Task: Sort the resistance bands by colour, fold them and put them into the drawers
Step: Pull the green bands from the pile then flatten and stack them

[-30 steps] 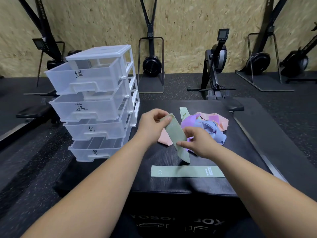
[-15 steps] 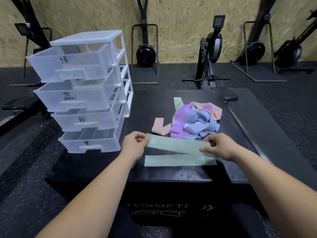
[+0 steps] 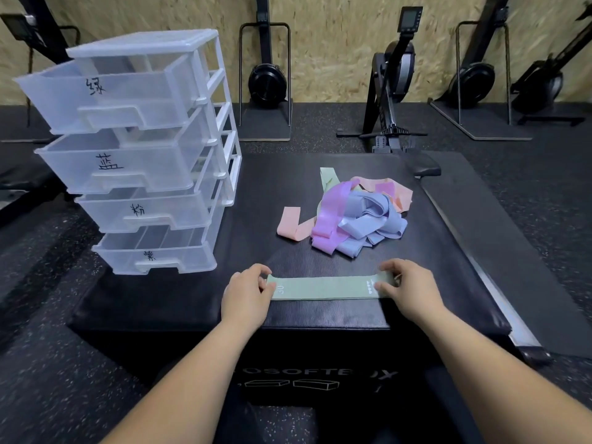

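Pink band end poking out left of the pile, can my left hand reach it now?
Probably yes, once it lets go: the left hand grips the green band, and only bare box top lies between it and the pink band.

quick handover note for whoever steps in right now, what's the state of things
Left hand and right hand each pinch an end of the green band, flat on the black box.
Pile of pink, purple and blue bands, one green end poking out, sits unsorted mid-box.
Drawer unit at left: four drawers pulled out, no bands visible inside.
Left: fold the green band, put it in the top drawer, then sort the rest.
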Action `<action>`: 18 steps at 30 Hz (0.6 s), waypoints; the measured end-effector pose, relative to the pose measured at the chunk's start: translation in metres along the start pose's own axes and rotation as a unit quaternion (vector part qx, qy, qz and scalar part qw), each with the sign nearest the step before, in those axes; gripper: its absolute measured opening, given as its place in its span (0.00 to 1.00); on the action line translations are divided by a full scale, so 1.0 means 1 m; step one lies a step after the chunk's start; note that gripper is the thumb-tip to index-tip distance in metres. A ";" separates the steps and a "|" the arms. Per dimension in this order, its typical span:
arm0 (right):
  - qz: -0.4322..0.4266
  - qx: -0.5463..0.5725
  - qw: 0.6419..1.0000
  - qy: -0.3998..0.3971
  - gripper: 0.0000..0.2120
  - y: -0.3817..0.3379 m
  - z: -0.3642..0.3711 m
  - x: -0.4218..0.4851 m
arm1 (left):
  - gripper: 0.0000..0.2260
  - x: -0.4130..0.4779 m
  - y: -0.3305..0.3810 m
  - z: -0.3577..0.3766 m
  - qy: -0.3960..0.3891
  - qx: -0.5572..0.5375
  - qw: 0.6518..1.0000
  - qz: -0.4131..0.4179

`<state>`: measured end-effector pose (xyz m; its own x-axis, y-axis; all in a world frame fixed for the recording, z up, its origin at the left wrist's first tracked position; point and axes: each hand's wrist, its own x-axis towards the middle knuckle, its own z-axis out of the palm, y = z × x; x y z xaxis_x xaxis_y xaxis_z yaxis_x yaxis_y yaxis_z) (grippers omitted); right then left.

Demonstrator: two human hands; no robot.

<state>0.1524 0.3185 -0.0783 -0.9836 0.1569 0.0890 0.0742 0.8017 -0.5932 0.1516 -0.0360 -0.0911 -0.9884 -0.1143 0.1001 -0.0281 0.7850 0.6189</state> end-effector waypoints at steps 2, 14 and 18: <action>-0.022 -0.037 0.999 0.025 0.17 0.006 0.010 -0.006 | 0.07 -0.002 0.000 0.004 0.011 0.018 1.000 0.013; -0.146 -0.044 0.988 -0.016 0.18 0.036 0.010 -0.018 | 0.21 0.000 -0.024 -0.016 -0.097 -0.049 0.988 0.109; -0.150 -0.044 0.988 -0.013 0.15 0.038 0.012 -0.016 | 0.20 0.003 -0.026 -0.015 -0.102 -0.028 0.986 0.125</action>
<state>0.1690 0.3398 -0.1120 -0.9674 -0.1090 0.2287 -0.2080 0.8571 -0.4712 0.1520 -0.0663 -0.0950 -0.9728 0.2088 0.1000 0.2237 0.7369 0.6379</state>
